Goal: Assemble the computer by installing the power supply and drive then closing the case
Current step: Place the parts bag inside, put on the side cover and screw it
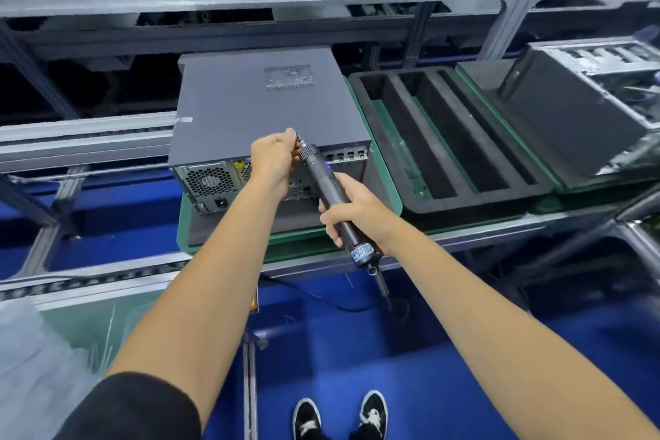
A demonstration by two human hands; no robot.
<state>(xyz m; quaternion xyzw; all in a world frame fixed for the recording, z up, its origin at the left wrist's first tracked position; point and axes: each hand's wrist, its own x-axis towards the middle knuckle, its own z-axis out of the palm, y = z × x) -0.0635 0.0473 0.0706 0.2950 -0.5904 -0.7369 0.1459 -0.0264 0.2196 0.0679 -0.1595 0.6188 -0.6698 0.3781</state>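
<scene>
- The computer case [257, 107] is a dark grey box lying on its side with the side panel on; a small perforated vent patch sits near the panel's far edge.
- Its rear face is turned toward the person, showing the power supply [209, 184] with a honeycomb fan grille and a socket in the left corner.
- The case rests on a green-edged pallet [184, 225] on the conveyor surface [85, 139], left of a black foam tray [446, 139] with long slots.
- The right hand [351, 207] is wrapped round the black barrel of an electric screwdriver [334, 202], which slants up toward the case's rear top edge.
- The left hand [273, 159] pinches at the screwdriver's bit, fingertips pressed together.
- Another open chassis [585, 107] stands tilted at far right.
- Below lies a blue floor [321, 350]; black shoes [339, 414] show at the bottom.
</scene>
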